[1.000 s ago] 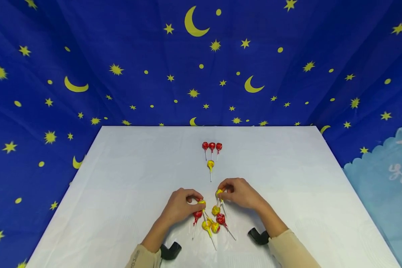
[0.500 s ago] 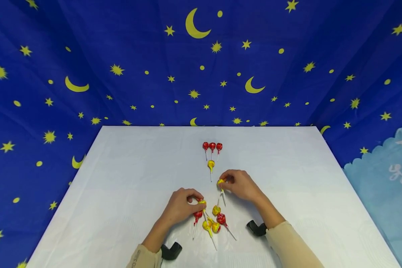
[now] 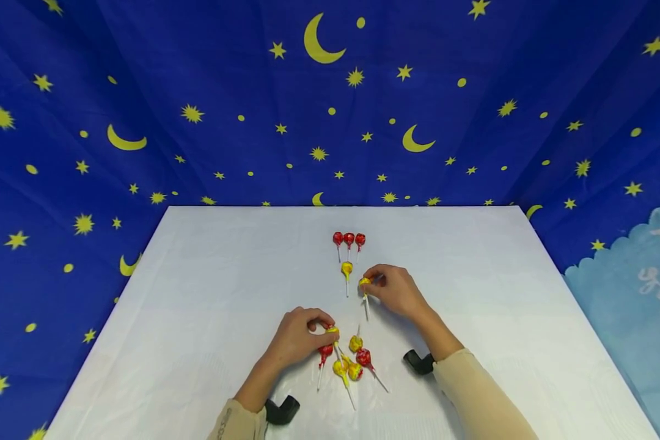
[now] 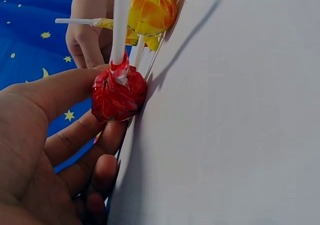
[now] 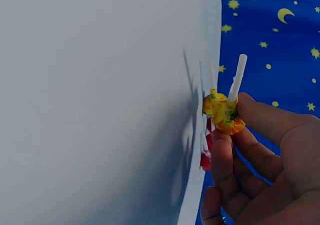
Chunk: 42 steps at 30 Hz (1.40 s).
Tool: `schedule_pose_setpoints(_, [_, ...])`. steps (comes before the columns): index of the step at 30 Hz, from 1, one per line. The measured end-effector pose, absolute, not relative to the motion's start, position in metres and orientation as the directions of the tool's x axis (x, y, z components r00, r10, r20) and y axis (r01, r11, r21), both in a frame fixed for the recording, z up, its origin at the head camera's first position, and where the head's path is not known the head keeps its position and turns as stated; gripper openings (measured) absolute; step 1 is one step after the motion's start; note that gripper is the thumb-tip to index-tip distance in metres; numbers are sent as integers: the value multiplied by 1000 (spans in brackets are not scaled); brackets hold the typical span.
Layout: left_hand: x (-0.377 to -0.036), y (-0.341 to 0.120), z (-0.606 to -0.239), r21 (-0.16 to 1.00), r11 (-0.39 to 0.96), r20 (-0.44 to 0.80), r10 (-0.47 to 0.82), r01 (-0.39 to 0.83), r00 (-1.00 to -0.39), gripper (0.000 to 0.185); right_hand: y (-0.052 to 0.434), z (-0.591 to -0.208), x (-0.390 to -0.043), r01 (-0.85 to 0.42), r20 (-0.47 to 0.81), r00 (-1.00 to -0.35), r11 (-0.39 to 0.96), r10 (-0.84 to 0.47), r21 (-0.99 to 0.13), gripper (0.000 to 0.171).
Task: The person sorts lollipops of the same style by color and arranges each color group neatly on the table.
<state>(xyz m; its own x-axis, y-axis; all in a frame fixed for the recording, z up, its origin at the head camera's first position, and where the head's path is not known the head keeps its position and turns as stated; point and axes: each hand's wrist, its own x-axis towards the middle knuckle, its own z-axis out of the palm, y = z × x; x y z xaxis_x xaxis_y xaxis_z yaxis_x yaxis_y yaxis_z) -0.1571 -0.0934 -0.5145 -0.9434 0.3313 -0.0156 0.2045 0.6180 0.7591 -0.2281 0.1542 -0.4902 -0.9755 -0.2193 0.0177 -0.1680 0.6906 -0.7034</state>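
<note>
1. Since the earlier frames, the right hand [image 3: 397, 290] had moved from beside the near heap toward 12 o'clock, carrying its yellow lollipop [image 3: 365, 282] up the table [image 3: 209, 293].
2. That lollipop now sat just beside the lone yellow lollipop [image 3: 346, 267], at about its 4 o'clock, with its stick pointing back toward 6 o'clock.
3. The right thumb and fingers [image 5: 250, 117] pinched the yellow lollipop at its wrapped head; the wrist view showed the stick jutting free above the fingertips.
4. The left hand [image 3: 297, 338] had stayed where it was, at the 9 o'clock side of the heap.
5. Its thumb and curled fingers held a second yellow head [image 3: 332, 331], while the wrist view showed a red lollipop [image 4: 119, 95] lying against the fingertips.
6. Red lollipops counted five: a row of three [image 3: 349, 238] at the far 12 o'clock end, and two in the heap [image 3: 363, 357].
7. Yellow lollipops counted six: the lone one below the row, one in each hand, and three loose in the heap [image 3: 354, 344].
8. The heap lay between the two wrists, well apart from the red row.
9. Two black wrist mounts [image 3: 418, 362] showed, one at each sleeve.
10. A blue cloth [image 3: 198, 73] with yellow moons and stars hung behind the table.
</note>
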Motion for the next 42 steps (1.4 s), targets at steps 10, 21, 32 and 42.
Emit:
schedule_pose_setpoints(10, [-160,-88,-514,754,609,17,358,247,-934,18,154,-489,-244,-196,66,-976,718,-205,-668,26])
schedule_pose_setpoints(21, [-160,-87,-514,748,615,15,360,250,-933,16,150,-495,-257,-202,82,-977,749,-195,-631,27])
schedule_pose_setpoints(32, [-161,-86,-516,747,616,25,350,250,-937,17,147,-498,-266,-163,61,-985,751,-162,-640,29])
schedule_pose_setpoints(42, [-157,-95,-515,754,619,-1,334,219,-942,20,137,-500,-265,-137,48,-989,729,-142,-670,34])
